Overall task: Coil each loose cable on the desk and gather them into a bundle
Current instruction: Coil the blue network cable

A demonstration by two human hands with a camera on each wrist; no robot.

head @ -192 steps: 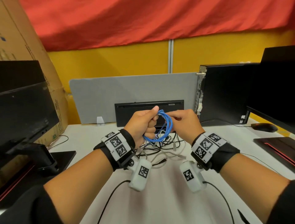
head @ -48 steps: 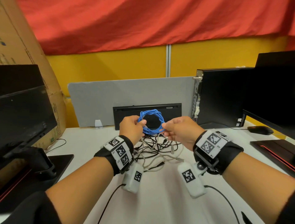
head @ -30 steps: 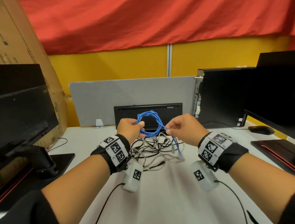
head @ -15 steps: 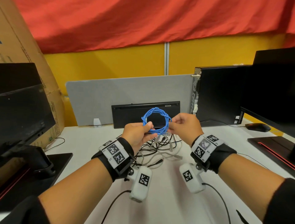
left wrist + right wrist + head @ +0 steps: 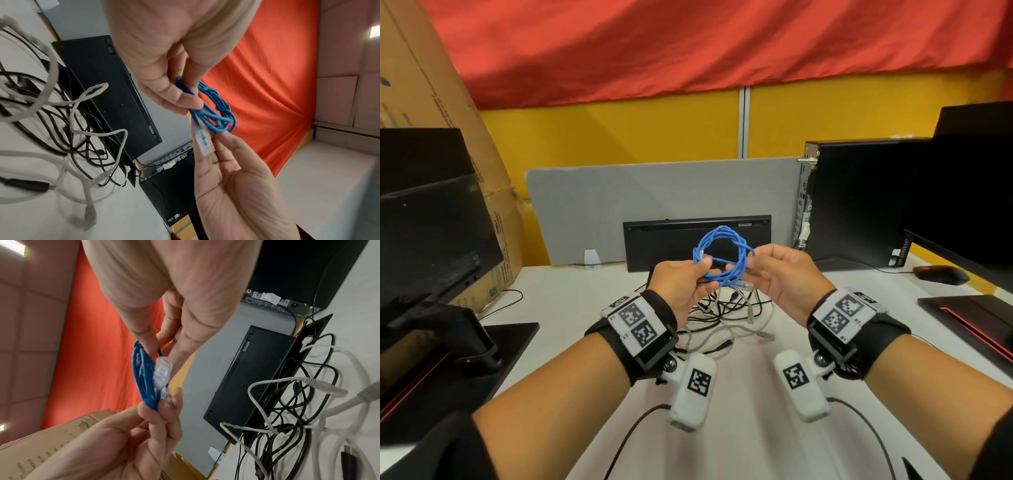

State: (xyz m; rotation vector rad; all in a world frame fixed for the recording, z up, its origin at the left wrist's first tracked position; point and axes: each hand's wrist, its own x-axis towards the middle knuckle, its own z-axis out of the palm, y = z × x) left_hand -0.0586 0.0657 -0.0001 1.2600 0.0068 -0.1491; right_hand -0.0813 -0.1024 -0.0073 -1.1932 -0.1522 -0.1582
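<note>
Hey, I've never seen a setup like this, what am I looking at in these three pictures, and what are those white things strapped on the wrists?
No machine here: a person works with two bare hands. One picture comes from a camera worn on the head, looking down at a white desk. The other two come from small white cameras strapped under each wrist, looking along the hand at the fingers.

The left hand and the right hand each pinch one side of a thin blue network cable wound into a ring, lifted above the desk. Its clear plastic plugs show close up in the right wrist view.

Below the hands lies a tangled pile of loose black and white cables, not yet coiled. A black keyboard stands on edge behind it.
</note>
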